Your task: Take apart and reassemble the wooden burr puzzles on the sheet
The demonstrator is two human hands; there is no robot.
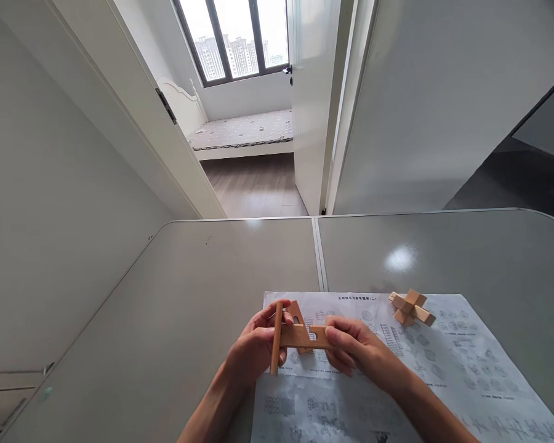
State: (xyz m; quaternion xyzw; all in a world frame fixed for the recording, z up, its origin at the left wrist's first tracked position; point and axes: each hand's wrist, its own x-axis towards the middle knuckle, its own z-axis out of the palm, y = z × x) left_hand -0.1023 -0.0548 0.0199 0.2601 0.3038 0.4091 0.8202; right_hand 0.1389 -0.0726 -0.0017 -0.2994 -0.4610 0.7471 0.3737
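Over a printed paper sheet [346,394], both hands hold flat wooden puzzle pieces. My left hand [260,337] is closed on an upright wooden piece [276,344], seen nearly edge-on, at the left end of a horizontal notched piece [295,336]. Between finger and thumb, my right hand [346,343] grips the right end of that notched piece. A third piece [295,309] with a slot slants behind the notched one, near my left fingertips; how the pieces join is partly hidden.
An assembled wooden cross-shaped puzzle [412,307] rests on the sheet's upper right. The grey table [203,295] has a pale seam and a raised far edge. Beyond it stand a doorway, an open door [316,92] and a bed [249,130].
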